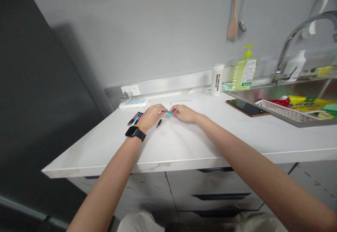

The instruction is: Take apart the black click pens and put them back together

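Note:
My left hand, with a black watch on its wrist, pinches one end of a small blue pen barrel just above the counter. The fingers of my right hand are closed at the barrel's other end, so it spans the gap between both hands. Below the fingers, a short black pen piece lies on the white countertop. Several red, blue and black pens lie side by side to the left of my left hand, which partly covers them.
Behind the hands lies a thin wire-like strip. A power strip sits at the back left. Toward the right are a white cylinder, a soap bottle, a phone and a sink with a white basket and packets.

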Demonstrator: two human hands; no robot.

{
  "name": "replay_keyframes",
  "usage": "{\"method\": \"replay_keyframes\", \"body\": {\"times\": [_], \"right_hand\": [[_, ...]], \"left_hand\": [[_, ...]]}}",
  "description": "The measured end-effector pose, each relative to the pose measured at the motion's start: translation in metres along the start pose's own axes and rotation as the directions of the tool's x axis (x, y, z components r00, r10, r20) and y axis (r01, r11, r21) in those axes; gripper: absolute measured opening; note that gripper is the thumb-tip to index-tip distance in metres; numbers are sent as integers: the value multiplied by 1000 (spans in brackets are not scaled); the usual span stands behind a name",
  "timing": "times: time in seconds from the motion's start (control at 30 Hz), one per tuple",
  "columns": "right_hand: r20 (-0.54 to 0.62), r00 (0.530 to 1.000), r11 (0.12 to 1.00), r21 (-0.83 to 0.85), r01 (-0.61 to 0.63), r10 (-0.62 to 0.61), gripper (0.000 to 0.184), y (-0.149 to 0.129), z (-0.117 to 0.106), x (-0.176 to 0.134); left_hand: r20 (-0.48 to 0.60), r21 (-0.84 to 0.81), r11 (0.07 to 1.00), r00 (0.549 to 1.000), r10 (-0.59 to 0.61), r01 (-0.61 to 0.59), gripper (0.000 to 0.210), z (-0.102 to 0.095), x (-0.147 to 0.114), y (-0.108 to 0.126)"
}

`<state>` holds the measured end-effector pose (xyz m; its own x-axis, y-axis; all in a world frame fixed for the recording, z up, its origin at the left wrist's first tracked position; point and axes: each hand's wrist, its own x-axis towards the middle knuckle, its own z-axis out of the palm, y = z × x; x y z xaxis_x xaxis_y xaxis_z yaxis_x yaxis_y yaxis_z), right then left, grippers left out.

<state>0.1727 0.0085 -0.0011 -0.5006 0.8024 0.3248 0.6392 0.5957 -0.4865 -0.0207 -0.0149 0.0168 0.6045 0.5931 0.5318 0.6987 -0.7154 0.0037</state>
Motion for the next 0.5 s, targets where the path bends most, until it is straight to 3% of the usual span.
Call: {"method": "replay_keyframes", "body": {"times": [0.5], "right_hand": [[-13,1000,1000,6,7,-7,23,1,1,1]], "left_hand": [[5,31,999,999,-43,43,21,0,0,1]]}}
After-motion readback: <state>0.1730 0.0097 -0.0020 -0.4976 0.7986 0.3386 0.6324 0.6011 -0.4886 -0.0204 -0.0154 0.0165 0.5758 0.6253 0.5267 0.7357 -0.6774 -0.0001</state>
